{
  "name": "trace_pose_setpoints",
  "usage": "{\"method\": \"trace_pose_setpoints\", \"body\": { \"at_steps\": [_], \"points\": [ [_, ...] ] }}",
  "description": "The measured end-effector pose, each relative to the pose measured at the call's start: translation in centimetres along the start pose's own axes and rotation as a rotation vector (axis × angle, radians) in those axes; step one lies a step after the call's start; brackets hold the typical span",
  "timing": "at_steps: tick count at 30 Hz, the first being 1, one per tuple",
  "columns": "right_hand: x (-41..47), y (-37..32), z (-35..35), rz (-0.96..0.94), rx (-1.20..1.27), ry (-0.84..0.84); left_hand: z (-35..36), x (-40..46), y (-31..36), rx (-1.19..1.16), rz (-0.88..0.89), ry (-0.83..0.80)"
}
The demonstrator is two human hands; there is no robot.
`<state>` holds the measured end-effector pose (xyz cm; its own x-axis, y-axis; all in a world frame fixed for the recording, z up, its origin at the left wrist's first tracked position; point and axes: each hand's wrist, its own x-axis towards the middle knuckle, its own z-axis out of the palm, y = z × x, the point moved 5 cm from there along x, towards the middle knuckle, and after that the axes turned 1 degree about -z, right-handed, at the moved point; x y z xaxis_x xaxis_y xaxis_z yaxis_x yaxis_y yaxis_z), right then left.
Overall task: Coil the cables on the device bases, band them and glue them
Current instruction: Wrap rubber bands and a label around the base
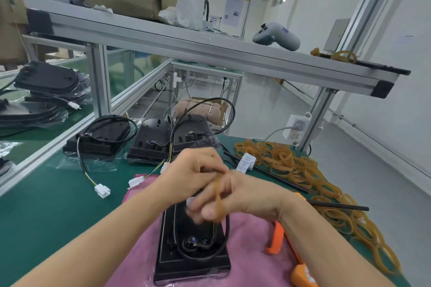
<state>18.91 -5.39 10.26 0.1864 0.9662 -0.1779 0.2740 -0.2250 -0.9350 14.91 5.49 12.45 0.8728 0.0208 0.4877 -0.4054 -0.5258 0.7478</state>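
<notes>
The black device base with its coiled cable lies on the pink cloth at six o'clock; above it, left hand and right hand stretch a rubber band; loose bands pile at three o'clock on the table.

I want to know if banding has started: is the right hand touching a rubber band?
Touching. The head view shows the rubber band stretched over the fingers of the right hand, above the black device base.
</notes>
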Motion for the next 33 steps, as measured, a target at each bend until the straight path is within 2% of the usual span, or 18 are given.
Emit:
{"method": "trace_pose_setpoints", "body": {
  "at_steps": [2,4,6,8,9,11,13,15,18,23,25,26,30,33],
  "points": [
    [0.4,-1.0,0.1,-0.171,0.092,0.085,-0.5,0.5,0.3,-0.094,-0.008,0.057],
    [0.7,-1.8,0.2,-0.307,0.356,0.166,-0.4,0.8,-0.1,-0.228,-0.096,0.029],
    [0.9,-1.6,-0.1,-0.333,0.452,0.225,-0.2,0.3,-0.9,-0.390,-0.217,0.004],
    [1.3,-0.5,-0.8,-0.161,0.274,0.290,-1.1,-0.7,-3.0,-0.506,-0.363,0.058],
    [1.3,0.5,-1.5,-0.037,0.126,0.318,-2.0,-1.4,-4.6,-0.480,-0.454,0.118],
    [0.9,2.8,-3.1,0.154,-0.146,0.406,-4.0,-3.7,-7.5,-0.163,-0.659,0.225],
    [1.0,4.4,-3.0,0.275,-0.356,0.375,-3.8,-5.6,-9.1,0.094,-0.835,0.107],
    [1.7,5.0,-2.2,0.359,-0.505,0.326,-2.0,-6.7,-9.6,0.082,-0.931,-0.030],
    [2.9,5.1,-1.0,0.421,-0.588,0.311,-1.1,-6.4,-10.0,-0.015,-1.007,0.047],
    [1.8,4.9,-0.4,0.342,-0.385,0.529,-0.1,-6.3,-8.2,-0.464,-0.995,0.139],
    [0.8,4.0,-0.3,0.275,-0.360,0.616,-0.3,-6.1,-7.6,-0.540,-0.936,0.170],
    [0.3,3.6,-0.2,0.238,-0.363,0.653,-0.5,-5.8,-7.3,-0.503,-0.877,0.173],
    [-1.8,2.9,0.6,0.137,-0.340,0.739,-1.5,-4.8,-5.1,-0.118,-0.684,0.156],
    [-2.6,3.0,1.1,0.077,-0.248,0.754,-1.0,-4.3,-3.6,-0.301,-0.573,-0.020]
  ]
}}
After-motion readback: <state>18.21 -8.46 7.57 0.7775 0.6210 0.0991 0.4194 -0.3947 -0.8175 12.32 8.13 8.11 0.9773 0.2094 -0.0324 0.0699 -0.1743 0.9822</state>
